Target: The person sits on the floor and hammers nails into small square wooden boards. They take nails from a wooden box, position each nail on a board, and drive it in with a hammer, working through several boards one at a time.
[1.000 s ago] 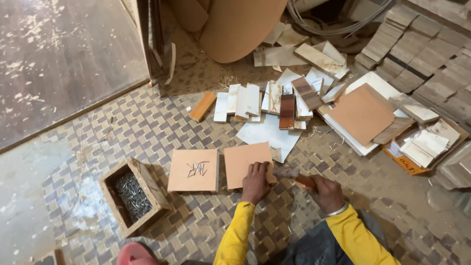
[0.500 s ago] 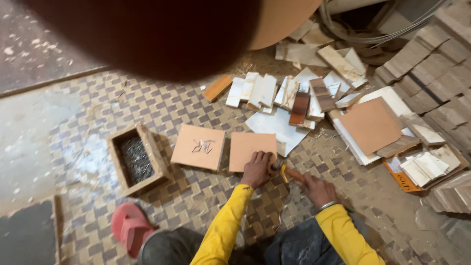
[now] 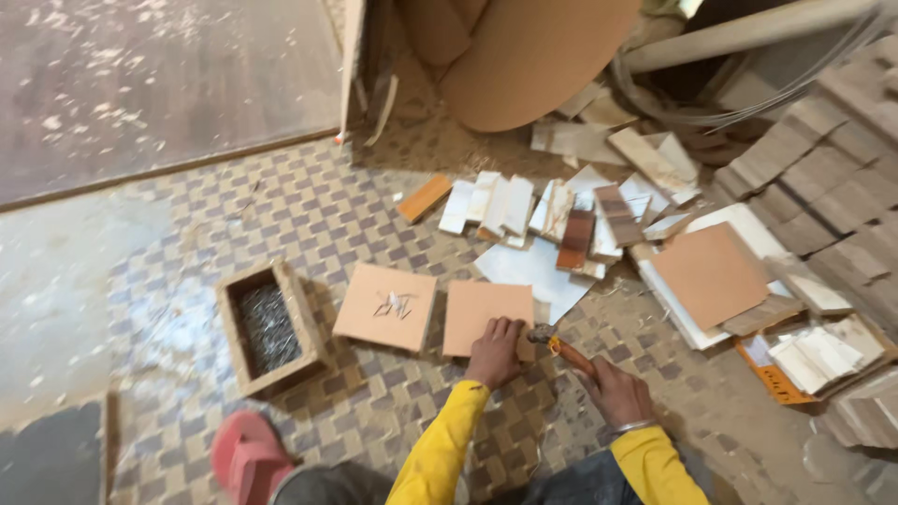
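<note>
A person seated on a patterned floor [image 3: 309,206] hammers at a small square board.

From the left: a wooden box of nails [image 3: 267,327], a tan board [image 3: 385,305] bearing loose nails, then a second board [image 3: 482,313] pinned under the left hand [image 3: 496,351], fingers spread flat. The right hand [image 3: 613,391], fingers wrapped tight, grips a hammer [image 3: 561,346] at the board's right edge.

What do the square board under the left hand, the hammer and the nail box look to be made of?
Board: probably fibreboard or plywood, a matte tan face with no visible grain, pressed by the left hand. Hammer in the right hand: dull metal head, orange-brown handle, likely wood. Box: rough unfinished wood, with plank walls; the grey heap inside looks like steel nails.
</note>
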Demonstrator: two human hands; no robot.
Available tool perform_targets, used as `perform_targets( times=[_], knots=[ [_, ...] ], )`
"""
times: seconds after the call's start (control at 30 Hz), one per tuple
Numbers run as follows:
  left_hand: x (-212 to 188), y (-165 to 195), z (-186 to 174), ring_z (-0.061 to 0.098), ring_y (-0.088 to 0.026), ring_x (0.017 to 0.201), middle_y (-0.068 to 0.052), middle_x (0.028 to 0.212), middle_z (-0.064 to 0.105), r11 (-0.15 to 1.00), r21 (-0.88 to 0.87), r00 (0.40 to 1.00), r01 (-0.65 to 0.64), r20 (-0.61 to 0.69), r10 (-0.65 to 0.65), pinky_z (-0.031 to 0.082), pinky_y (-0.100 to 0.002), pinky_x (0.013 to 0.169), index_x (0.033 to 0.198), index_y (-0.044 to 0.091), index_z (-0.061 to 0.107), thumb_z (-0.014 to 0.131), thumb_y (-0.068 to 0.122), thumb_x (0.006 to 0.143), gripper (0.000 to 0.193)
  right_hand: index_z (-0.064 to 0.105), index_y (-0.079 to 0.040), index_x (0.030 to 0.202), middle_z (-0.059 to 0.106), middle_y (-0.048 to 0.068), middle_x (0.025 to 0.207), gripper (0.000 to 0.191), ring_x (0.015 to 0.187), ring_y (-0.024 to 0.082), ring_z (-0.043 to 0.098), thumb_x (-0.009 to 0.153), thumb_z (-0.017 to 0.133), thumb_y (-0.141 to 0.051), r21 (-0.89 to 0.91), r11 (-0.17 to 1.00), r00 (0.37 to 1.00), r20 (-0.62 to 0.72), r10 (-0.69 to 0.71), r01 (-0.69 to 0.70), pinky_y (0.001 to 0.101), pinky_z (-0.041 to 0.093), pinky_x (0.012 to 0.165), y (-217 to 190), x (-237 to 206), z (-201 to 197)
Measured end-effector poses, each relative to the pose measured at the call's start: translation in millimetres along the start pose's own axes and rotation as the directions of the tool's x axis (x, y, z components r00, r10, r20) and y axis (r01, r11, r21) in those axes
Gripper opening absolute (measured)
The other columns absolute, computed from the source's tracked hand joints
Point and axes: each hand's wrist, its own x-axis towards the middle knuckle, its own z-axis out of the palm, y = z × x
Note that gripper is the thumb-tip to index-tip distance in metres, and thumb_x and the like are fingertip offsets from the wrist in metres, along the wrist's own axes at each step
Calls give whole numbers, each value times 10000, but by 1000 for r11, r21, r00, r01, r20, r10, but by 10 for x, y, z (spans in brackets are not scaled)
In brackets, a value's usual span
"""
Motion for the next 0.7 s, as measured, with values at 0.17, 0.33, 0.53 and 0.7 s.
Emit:
perform_targets(
  times=[0.17, 0.33, 0.53, 0.7],
  knots=[
    [21, -33, -11, 495, -317, 1262, -91, 1270, 547, 999, 47, 1000, -27, -10, 28, 547, -466, 900, 1395, 135, 520, 739, 131, 741, 689, 633, -137, 1011, 728, 118, 802, 354, 696, 342, 718, 837, 702, -436, 132, 990, 982, -189, -18, 44, 475, 571, 612, -49, -22, -19],
    [6, 2, -38, 487, -327, 1259, -105, 1257, 538, 998, 56, 1000, -10, 21, 9, 542, -474, 908, 1374, 121, 514, 767, 150, 709, 713, 629, -130, 970, 735, 117, 811, 286, 704, 369, 707, 852, 722, -374, -43, 996, 996, -42, -77, 75, 498, 559, 601, -79, -31, -55],
    [22, 6, -49, 498, -336, 1248, -107, 1246, 543, 998, 53, 999, -38, -24, 40, 552, -466, 897, 1363, 107, 521, 753, 140, 695, 708, 632, -146, 976, 719, 104, 843, 292, 751, 364, 705, 872, 694, -412, -4, 999, 984, -174, 34, -35, 497, 565, 644, -92, -31, -194],
    [28, 23, -51, 543, -320, 1208, -95, 1212, 575, 1000, -27, 1000, 2, -16, -2, 546, -475, 873, 1347, 139, 574, 671, 117, 815, 541, 657, -248, 1203, 706, 98, 992, 399, 875, 314, 703, 884, 683, -486, -278, 933, 925, 239, 296, -227, 500, 576, 768, 26, -48, -267]
  ],
)
